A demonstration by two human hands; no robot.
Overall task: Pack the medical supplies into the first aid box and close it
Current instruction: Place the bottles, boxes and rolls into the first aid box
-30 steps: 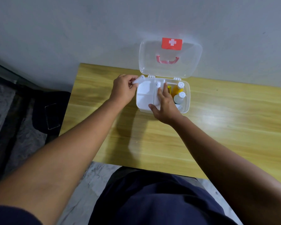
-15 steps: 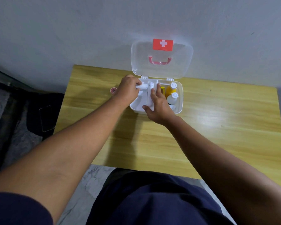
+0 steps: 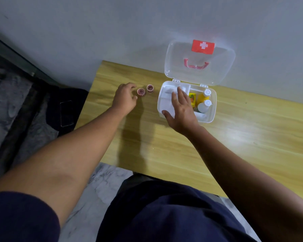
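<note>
First aid box (image 3: 210, 109): white, stood open on the far part of the wooden table (image 3: 234, 145), close to the grey wall (image 3: 112, 28). Clear lid (image 3: 222, 67) stood raised behind it, bearing a red label with a white cross (image 3: 203, 46) and a pink handle (image 3: 196, 65).

Contents, right side: two white-capped bottles (image 3: 204, 105), one orange-bodied, and a small yellow packet (image 3: 192, 99). Left side: a white divided tray (image 3: 165, 100).

Right hand (image 3: 181, 110): fingers spread, palm down over the tray, gripping nothing; contact with the tray could not be told.

Left hand (image 3: 124, 98): loosely curled, fingers apart, empty, just beside the nearer of two small round reddish pots (image 3: 141, 91) that stood on the table left of the box, apart from it.

Person: dark blue clothing at the lower edge of view.
</note>
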